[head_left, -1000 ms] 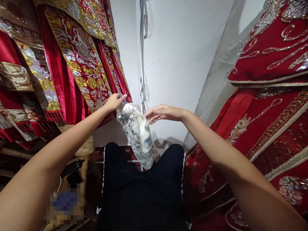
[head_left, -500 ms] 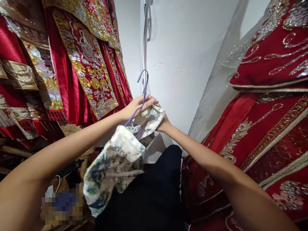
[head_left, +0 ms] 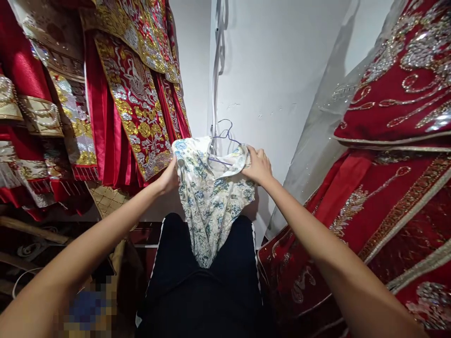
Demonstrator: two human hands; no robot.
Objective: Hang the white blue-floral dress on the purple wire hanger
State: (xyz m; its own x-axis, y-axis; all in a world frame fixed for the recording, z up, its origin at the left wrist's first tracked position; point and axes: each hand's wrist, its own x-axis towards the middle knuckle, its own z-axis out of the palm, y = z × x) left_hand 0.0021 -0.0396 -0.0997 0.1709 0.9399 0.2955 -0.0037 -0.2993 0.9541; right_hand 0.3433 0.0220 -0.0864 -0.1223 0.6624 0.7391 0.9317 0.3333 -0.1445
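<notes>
A white sleeveless top [head_left: 211,197] with a blue and green floral print hangs spread between my hands, its lower end draped over dark trousers. A thin purple wire hanger [head_left: 228,136] sits inside its neck opening, the hook pointing up and away. My left hand [head_left: 171,176] grips the top at its left shoulder edge, partly hidden behind the cloth. My right hand [head_left: 259,165] pinches the other shoulder beside the collar, thumb to the front. Both hands are closed on the fabric.
Red garments with gold and silver embroidery [head_left: 136,103] hang at the left. Beaded red garments [head_left: 398,117], partly under clear plastic, stand close on the right. A white wall [head_left: 268,84] with a hanging strap [head_left: 216,70] lies ahead. Wooden poles [head_left: 35,230] are at lower left.
My hands have moved apart to opposite shoulders. The bunched top has opened out with its front facing me, and the hanger has shifted right, now largely inside it.
</notes>
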